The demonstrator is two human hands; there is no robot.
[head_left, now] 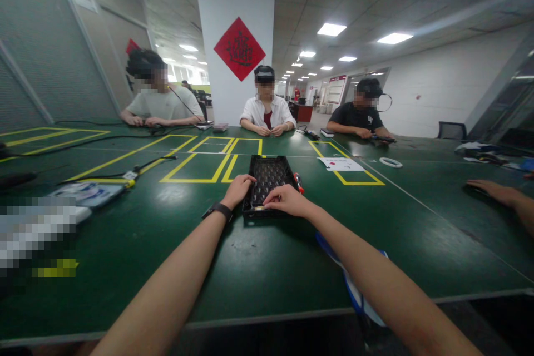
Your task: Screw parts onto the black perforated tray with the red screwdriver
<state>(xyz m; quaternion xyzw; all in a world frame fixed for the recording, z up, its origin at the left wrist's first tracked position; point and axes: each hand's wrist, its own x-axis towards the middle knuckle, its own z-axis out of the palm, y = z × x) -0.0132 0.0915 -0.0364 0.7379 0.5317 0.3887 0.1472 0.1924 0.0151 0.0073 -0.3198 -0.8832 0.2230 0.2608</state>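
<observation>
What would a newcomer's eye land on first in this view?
Probably the red diamond sign on the white pillar ahead. Next, the black tray mid-view, with the left hand at its left edge and the right hand at its near end. Yellow outlines also stand out on the green table.

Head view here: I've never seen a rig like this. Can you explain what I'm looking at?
No machine here: this single picture comes from a camera worn on a person's head, looking forward and down along their bare arms. The left hand is at the left edge of a black tray. The right hand has its fingers at the near end, by a small pale piece; whether they grip it is too small to tell. The tray lies on a green table marked with yellow tape. A white sheet lies to its right. Three people sit opposite.
</observation>
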